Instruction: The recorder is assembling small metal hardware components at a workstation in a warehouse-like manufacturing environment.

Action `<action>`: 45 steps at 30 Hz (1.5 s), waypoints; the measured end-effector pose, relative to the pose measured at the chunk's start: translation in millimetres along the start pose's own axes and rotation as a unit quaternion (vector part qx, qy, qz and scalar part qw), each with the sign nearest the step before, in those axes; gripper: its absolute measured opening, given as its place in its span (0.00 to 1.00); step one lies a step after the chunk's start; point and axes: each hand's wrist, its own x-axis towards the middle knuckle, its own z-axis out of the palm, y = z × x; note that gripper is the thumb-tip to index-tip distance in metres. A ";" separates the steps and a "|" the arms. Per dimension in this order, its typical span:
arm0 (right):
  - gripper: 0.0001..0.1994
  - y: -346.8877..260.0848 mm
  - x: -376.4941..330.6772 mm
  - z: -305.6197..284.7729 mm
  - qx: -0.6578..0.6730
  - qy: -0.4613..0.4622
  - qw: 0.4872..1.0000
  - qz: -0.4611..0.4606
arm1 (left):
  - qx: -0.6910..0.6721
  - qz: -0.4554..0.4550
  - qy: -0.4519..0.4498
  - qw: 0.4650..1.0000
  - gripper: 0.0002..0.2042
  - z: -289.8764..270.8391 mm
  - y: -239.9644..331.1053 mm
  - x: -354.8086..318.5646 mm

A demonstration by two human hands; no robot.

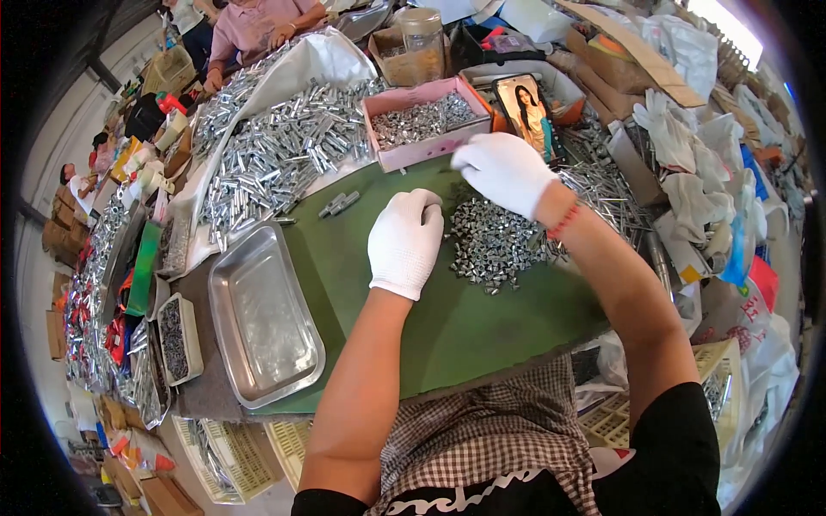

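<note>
White knitted gloves cover both hands above a green work surface (387,335). My left hand (406,242) is closed, its fingers curled inward; whatever they hold is hidden. My right hand (508,175) hangs over the far side of a heap of small cone-shaped metal nuts (495,249), with its fingers bent together near the front of a pink box (422,157). Small metal parts fill that box. Left of my left hand lie several loose metal sleeves (338,205). A large mound of similar metal sleeves (292,142) spreads on white sheeting at the back left.
A shallow steel tray (267,314) lies at the left, beside a small white bin (179,340) of dark screws. Long metal bolts (607,202) heap up right of the nuts. A phone (527,116) leans behind my right hand. Across the mound sits a person in a pink shirt (258,33).
</note>
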 end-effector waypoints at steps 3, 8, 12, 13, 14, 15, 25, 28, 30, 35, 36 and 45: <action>0.08 -0.5 24.1 20.2 -0.080 -0.003 0.996 0.028 | 0.005 0.016 0.019 1.000 0.06 5.1 -4.1 0.4; 0.08 -5.0 26.3 33.0 -0.144 -0.025 0.989 0.031 | 0.011 0.023 0.047 0.999 0.06 9.8 -11.5 -0.5; 0.06 -13.0 1.0 0.2 0.026 -0.003 0.998 0.049 | -0.021 0.039 0.034 0.998 0.08 13.3 -6.0 -1.9; 0.06 -16.5 -6.5 -7.5 0.025 -0.004 0.998 0.050 | -0.057 0.046 -0.005 0.997 0.08 13.8 -3.7 -2.6; 0.05 -20.6 -13.9 -14.6 0.077 0.005 0.995 0.055 | -0.061 0.051 -0.025 0.996 0.08 12.9 -1.2 -3.0; 0.05 -24.4 -20.2 -17.7 0.135 0.013 0.989 0.057 | -0.059 0.048 -0.025 0.997 0.08 7.9 4.7 -3.8; 0.09 -46.9 -61.6 -43.5 0.237 -0.006 0.957 0.166 | -0.165 0.149 -0.022 0.975 0.08 2.3 20.0 -5.7; 0.09 -46.8 -71.8 -35.6 0.248 -0.011 0.953 0.173 | -0.169 0.175 -0.055 0.968 0.05 4.1 19.4 -6.0; 0.09 -47.4 -77.2 -33.9 0.218 -0.008 0.965 0.147 | -0.165 0.125 -0.110 0.972 0.04 5.4 20.1 -6.2; 0.05 -36.3 -80.4 -29.6 -0.010 0.012 1.000 0.023 | -0.087 0.101 -0.098 0.986 0.06 9.2 15.9 -8.3; 0.03 -35.1 -79.7 -30.0 0.007 0.022 0.999 0.025 | -0.073 0.114 -0.094 0.986 0.06 10.5 16.1 -7.6; 0.06 -11.8 -39.4 -19.4 -0.079 0.034 0.996 0.015 | -0.061 0.157 -0.116 0.979 0.06 8.6 15.1 -6.9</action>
